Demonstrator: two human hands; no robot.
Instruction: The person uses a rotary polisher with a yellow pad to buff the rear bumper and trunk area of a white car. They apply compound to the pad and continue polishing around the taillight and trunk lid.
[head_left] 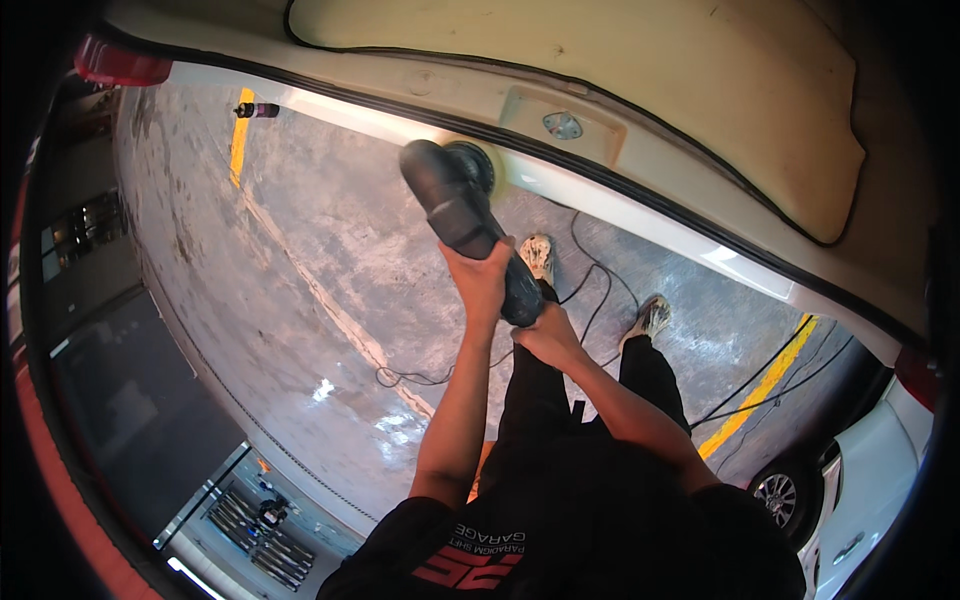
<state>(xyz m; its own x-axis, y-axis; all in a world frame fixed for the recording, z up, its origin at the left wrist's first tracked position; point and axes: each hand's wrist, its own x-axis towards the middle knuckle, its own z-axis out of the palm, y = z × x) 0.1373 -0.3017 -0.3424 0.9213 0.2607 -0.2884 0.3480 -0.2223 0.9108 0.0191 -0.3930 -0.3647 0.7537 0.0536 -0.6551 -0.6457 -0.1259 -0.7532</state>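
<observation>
Both of my hands hold a black car polisher point(462, 212) with a round yellow pad point(498, 172) at its far end. My left hand point(478, 275) is wrapped around the middle of its body. Closer to me, my right hand point(545, 335) grips the rear end of the handle. The pad's face is turned to the white rear bumper point(650, 228) of a vehicle and appears to touch it; the polisher's head hides part of that meeting place.
A raised tailgate with a beige inner panel point(640, 75) hangs overhead. Black cable point(595, 300) loops across the concrete floor point(320, 240) by my shoes. A small dark bottle point(262, 110) lies near a yellow floor line. Another car's wheel point(778, 497) is at lower right.
</observation>
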